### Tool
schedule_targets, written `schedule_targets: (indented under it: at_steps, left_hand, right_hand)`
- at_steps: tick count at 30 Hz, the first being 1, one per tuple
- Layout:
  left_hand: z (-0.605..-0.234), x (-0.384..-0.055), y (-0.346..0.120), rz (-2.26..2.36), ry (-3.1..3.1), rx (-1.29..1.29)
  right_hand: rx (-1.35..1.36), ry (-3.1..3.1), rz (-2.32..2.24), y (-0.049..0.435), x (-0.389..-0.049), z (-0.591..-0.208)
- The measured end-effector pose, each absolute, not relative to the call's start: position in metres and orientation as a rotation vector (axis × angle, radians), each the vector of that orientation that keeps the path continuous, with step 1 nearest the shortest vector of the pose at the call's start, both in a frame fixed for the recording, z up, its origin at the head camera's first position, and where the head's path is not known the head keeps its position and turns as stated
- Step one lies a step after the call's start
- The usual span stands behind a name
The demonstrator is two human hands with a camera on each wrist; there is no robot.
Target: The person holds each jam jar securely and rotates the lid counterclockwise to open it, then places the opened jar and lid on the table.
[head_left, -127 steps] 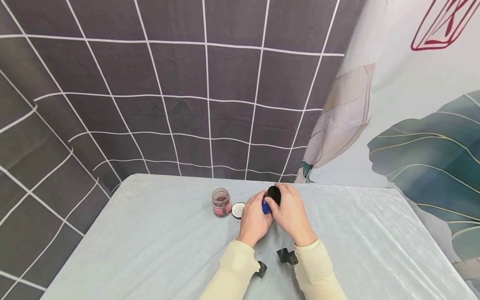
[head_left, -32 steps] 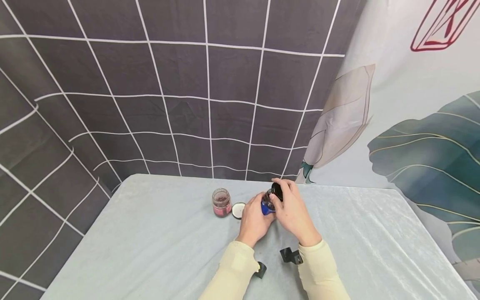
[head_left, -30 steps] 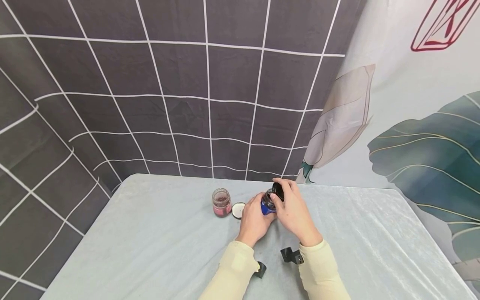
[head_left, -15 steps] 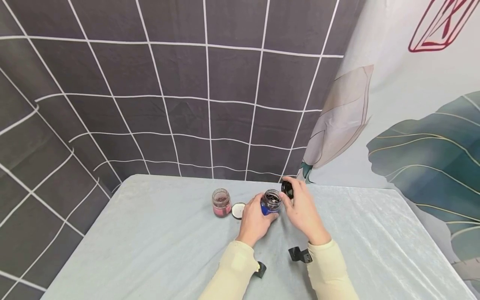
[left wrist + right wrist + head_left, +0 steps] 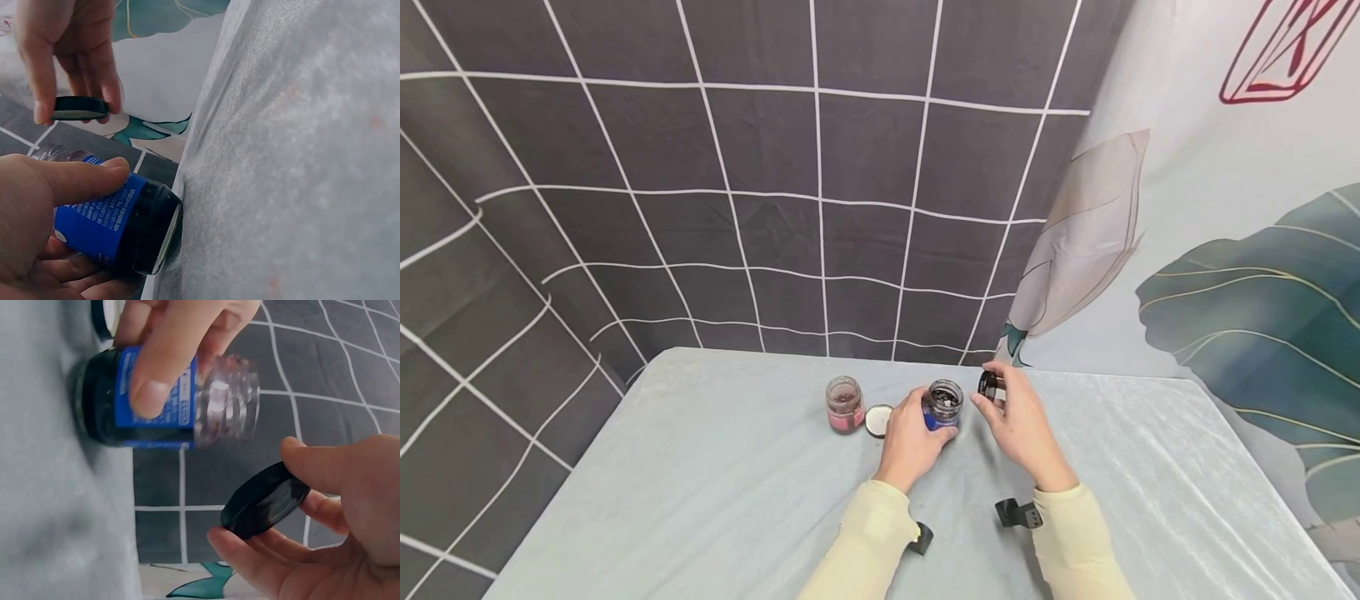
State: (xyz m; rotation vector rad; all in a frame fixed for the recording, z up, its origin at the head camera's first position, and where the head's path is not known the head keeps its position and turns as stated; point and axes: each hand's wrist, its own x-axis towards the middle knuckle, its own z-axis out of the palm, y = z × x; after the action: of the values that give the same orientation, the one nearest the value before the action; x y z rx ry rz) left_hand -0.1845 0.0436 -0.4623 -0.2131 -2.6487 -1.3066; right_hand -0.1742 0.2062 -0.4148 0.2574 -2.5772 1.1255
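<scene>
My left hand (image 5: 912, 437) grips a glass jar (image 5: 943, 403) with a blue label, thumb and fingers round its body. The jar's mouth is uncovered and dark contents show inside; in the right wrist view its bare threaded neck (image 5: 228, 400) is visible. To the right of the jar, my right hand (image 5: 1018, 425) pinches a black lid (image 5: 262, 499) by its rim between thumb and fingers. The lid is tilted and apart from the jar. In the left wrist view the jar's base meets the cloth.
A second lidless jar (image 5: 845, 407) with a pink label stands left of my left hand. Between them a lid (image 5: 877, 421) lies with its white inside up. Pale cloth covers the table (image 5: 700, 483); a dark gridded curtain (image 5: 760, 208) hangs behind.
The black lid has come off the blue-labelled jar. My right hand has carried it to the right and turned it on edge. The left hand stays on the jar.
</scene>
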Motion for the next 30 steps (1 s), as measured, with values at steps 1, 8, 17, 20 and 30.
schedule_targets:
  at_steps: [1, 8, 17, 20, 30]
  left_hand:
    - [-0.463, -0.185, 0.044, -1.306, -2.652, -0.211]
    - [-0.463, -0.185, 0.044, -1.311, -2.665, -0.21]
    - [-0.464, -0.186, 0.044, -1.297, -2.659, -0.209]
    - [-0.464, -0.187, 0.044, -1.302, -2.658, -0.206]
    - [-0.463, -0.187, 0.044, -1.325, -2.662, -0.202]
  right_hand:
    - [0.254, -2.573, 1.135, 0.208, -0.174, -0.416]
    - [0.249, -2.586, 1.178, 0.216, -0.176, -0.427]
    - [0.177, -2.723, 1.174, 0.224, -0.174, -0.434]
    - [0.143, -2.76, 1.206, 0.225, -0.176, -0.436]
    - [0.102, -2.861, 1.189, 0.226, -0.18, -0.439]
